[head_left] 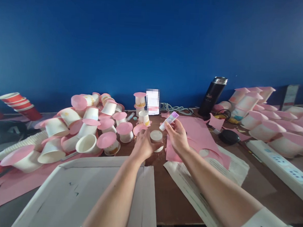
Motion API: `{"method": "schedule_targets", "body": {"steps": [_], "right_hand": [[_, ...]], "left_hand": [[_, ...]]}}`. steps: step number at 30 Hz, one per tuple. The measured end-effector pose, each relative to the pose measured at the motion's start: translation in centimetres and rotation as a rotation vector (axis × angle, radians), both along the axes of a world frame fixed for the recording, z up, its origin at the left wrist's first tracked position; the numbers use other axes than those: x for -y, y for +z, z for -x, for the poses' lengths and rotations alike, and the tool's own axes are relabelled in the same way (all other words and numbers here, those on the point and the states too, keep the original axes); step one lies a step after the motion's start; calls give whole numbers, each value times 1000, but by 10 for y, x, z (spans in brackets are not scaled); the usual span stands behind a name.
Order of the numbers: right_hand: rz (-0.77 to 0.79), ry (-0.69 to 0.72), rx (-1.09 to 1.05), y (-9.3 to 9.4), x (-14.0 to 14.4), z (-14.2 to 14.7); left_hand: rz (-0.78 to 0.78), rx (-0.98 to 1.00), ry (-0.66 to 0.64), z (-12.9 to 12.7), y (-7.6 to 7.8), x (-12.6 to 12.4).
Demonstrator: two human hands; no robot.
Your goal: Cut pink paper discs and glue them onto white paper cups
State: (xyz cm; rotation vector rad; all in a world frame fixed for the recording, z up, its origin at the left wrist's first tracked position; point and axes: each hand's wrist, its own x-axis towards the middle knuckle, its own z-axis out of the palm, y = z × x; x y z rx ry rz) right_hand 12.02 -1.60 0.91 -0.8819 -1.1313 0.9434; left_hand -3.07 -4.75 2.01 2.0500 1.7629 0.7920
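- Holding a glue stick [169, 121] raised in pinched fingers, the right hand [177, 137] keeps it clear above the pink paper [196, 135].
- Left hand [143, 145] closes around a cup [156, 137], steadying it on the worktop [169, 193].

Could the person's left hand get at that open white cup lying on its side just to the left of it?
Probably yes. The left hand is on an upturned cup, and the open cup lies on its side close by, its mouth uncovered at the pile's near edge.
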Motion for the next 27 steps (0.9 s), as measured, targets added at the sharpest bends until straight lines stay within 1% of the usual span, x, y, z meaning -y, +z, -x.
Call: {"method": "schedule_targets", "body": {"steps": [3,7,11,16,20,24,27], "right_hand": [[-51,25,41,5,4,3],[-51,94,103,6,7,2],[-49,107,192,7,8,-1],[-96,59,312,9,11,-1],[-96,-19,356,9,11,0],[-103,-77,321,2,7,-2],[-102,-70,234,-1,4,-2]], "left_hand": [[3,-6,-13,1,0,-1],[-27,2,-62,1,3,-2],[-43,-16,-68,2,5,-1],[-28,-52,-60,2,6,0],[-31,-48,-64,2,8,0],[-30,0,-65,2,7,2],[-66,43,-46,0,4,3]]}}
